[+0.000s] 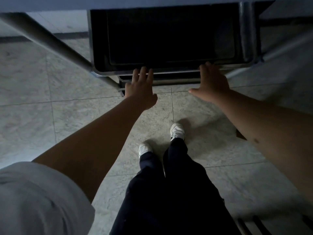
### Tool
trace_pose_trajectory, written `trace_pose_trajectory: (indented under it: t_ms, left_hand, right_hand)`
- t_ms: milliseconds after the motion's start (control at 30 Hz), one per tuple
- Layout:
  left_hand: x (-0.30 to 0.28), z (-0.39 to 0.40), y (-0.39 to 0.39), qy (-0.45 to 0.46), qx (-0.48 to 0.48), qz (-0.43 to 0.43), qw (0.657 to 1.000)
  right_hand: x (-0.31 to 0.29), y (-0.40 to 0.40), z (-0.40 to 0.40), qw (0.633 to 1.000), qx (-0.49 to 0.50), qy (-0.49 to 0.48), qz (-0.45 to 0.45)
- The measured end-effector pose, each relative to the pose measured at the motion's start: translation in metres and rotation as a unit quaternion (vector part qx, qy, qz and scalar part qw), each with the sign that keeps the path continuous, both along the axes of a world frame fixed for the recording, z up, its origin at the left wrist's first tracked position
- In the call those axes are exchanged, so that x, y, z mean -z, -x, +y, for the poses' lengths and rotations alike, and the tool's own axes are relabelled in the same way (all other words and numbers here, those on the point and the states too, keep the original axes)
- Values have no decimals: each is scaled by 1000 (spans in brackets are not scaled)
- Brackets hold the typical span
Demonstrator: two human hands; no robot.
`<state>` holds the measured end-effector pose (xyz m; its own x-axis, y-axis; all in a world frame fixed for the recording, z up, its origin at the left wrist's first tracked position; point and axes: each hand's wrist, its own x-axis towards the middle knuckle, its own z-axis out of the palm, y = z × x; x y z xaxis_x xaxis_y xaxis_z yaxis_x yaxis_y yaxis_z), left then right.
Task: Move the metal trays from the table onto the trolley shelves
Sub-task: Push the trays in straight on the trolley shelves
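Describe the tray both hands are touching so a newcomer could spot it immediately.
Start at the metal trolley at the top of the view, above the tiled floor. The dark metal tray sits on its upper visible shelf, with the left hand and right hand at its near edge. Another shelf edge shows just below.

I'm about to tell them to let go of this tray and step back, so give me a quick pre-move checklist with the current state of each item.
1. Tray lies within the trolley shelf: ok, its near rim sits level with the frame.
2. Left hand flat on the near rim, fingers extended: ok.
3. Right hand flat on the near rim, thumb spread: ok.
4. Tray pushed fully to the back: cannot tell, far end is in shadow.
5. Lower shelf below loaded or not: cannot tell, only its edge shows.
6. Floor behind the white shoes for stepping back: cannot tell, out of view.
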<state>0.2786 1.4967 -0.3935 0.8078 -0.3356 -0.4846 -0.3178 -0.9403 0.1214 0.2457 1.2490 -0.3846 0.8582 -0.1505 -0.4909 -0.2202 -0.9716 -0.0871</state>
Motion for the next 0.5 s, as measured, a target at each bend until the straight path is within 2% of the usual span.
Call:
trace_pose_trajectory:
  t_ms: [100,267,367,500]
  left_hand:
    - [15,10,18,16,12,-3,1000]
    - [72,27,55,21,135,2,991]
    - [123,25,56,29,110,2,993]
    - [206,10,30,14,70,-7,997]
  right_hand:
    - [17,21,14,1000,0,2,-16]
    - [69,65,36,997,-73,14,26]
    - [116,65,40,998,-35,-1,45]
    - [197,34,25,999,-38,-9,37]
